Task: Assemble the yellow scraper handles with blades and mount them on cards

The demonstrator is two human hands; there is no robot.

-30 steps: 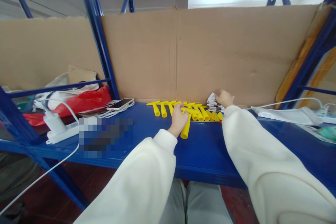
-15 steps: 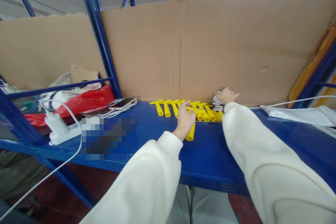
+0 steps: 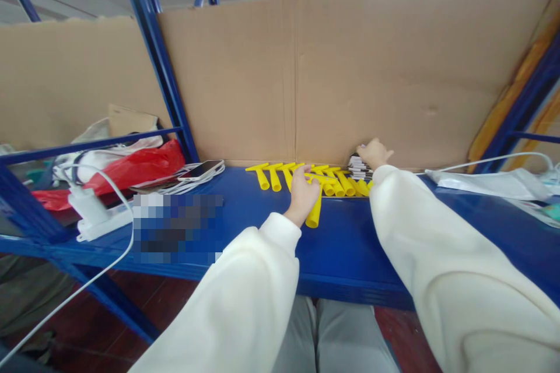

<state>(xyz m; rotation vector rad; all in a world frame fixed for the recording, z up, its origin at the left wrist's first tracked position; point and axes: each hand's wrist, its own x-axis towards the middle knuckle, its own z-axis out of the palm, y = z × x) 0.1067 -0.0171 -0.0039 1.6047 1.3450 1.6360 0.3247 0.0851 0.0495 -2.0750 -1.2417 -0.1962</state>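
Note:
My left hand [image 3: 303,193] is closed around a yellow T-shaped squeegee-like tool [image 3: 313,215], its hollow round handle pointing down toward me. Behind it, against the cardboard, lies a row of similar yellow tools [image 3: 275,179], handles facing me; my left hand hides part of the row. At the row's right end stands a stack of small white-and-dark paper pieces [image 3: 359,168]. My right hand [image 3: 375,154] is at the top of this stack, thumb side closed and outer finger stretched right. What its fingertips pinch is too small to make out.
A tall cardboard sheet [image 3: 245,81] backs the blue shelf [image 3: 341,250]. At left are a phone [image 3: 202,171], a white power strip [image 3: 102,224], a cable and a red bag [image 3: 144,166]. A silvery white packet [image 3: 490,183] lies at right. Blue posts [image 3: 161,64] frame the shelf.
My right hand has risen slightly, showing more of the paper stack. My left hand still grips the yellow tool, now tilted a little differently. The view has shifted slightly.

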